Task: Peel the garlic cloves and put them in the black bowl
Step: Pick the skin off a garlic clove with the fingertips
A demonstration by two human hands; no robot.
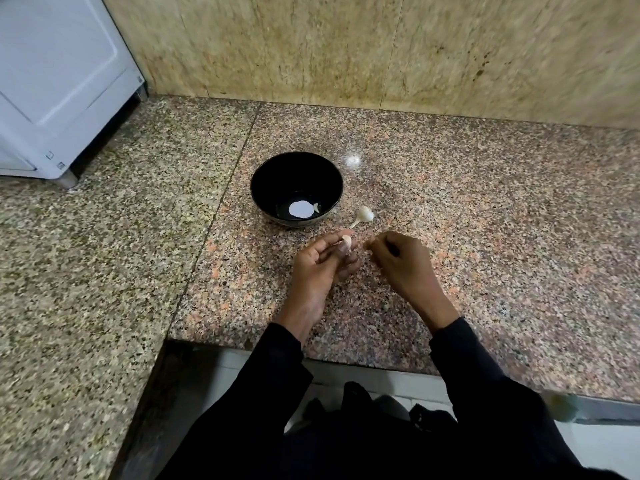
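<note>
The black bowl (296, 188) stands on the granite counter, with one small pale clove (316, 207) lying at its bottom beside a bright reflection. A white garlic piece with a stalk (363, 215) lies on the counter just right of the bowl. My left hand (323, 261) pinches a garlic clove (346, 242) between thumb and fingertips, in front of the bowl. My right hand (401, 261) is close to its right, fingers curled and fingertips pinched together; whether a bit of skin is between them is too blurred to tell.
The granite counter (485, 220) runs left into an L-shaped corner and ends at a front edge near my body. A white appliance (59, 84) stands at the back left. A tiled wall (346, 46) closes the back.
</note>
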